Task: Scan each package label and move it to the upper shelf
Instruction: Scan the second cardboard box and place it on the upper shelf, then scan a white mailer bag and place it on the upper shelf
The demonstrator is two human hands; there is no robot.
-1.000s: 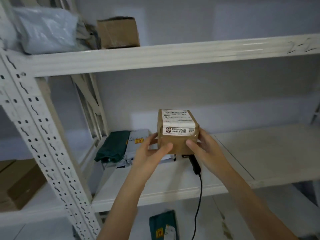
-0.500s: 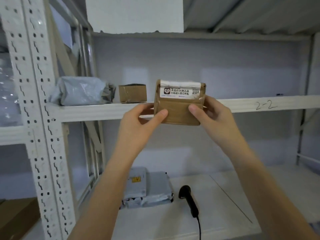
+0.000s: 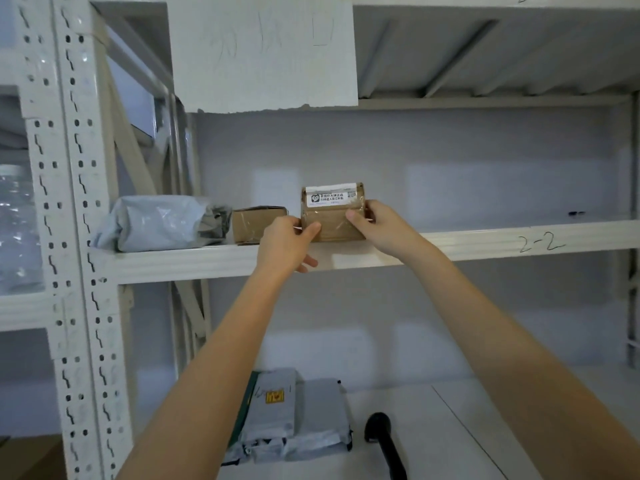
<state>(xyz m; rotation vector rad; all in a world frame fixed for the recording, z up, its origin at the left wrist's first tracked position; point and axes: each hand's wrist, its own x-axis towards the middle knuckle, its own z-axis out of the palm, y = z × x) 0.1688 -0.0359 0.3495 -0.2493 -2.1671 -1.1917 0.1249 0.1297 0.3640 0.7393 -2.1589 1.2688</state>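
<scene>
A small brown cardboard box (image 3: 332, 216) with a white label across its top stands at the front of the upper shelf (image 3: 450, 242). My left hand (image 3: 285, 244) grips its lower left corner. My right hand (image 3: 377, 225) grips its right side, thumb on the front face. Whether the box rests fully on the shelf I cannot tell. On the lower shelf (image 3: 467, 427) lie grey mailer bags (image 3: 294, 424) over a green one, and beside them a black handheld scanner (image 3: 386, 445) with its cable.
To the left on the upper shelf sit a grey plastic mailer (image 3: 162, 221) and another small brown box (image 3: 258, 225). A perforated white upright (image 3: 74, 237) stands at left. A white sheet (image 3: 263, 50) hangs from the top shelf. "2-2" is written on the shelf edge.
Both hands have carried the box up from the lower shelf and forward onto the upper shelf's front. My view has tilted upward with it.
</scene>
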